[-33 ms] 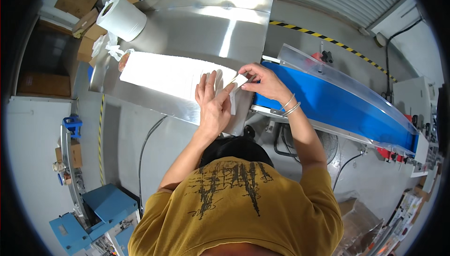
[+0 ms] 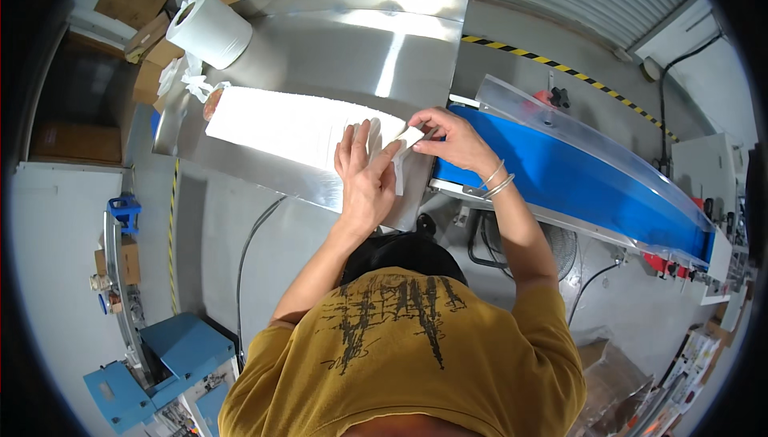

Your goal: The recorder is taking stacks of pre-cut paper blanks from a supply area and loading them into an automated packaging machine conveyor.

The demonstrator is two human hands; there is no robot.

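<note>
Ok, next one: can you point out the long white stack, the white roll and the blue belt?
White stack (image 2: 276,123): head view, middle of its upper face.
White roll (image 2: 216,35): head view, on its curved side.
Blue belt (image 2: 568,167): head view, on its flat surface.

Shot from the wearer's head through the left of two fisheye lenses, the upright view looks down at close range on the left hand (image 2: 365,177) and right hand (image 2: 458,145) near centre, mustard shirt (image 2: 400,349) nearest at 6 o'clock, metal table (image 2: 328,53) toward 11, blue belt (image 2: 552,167) at 3, straight edges bowing outward
</note>
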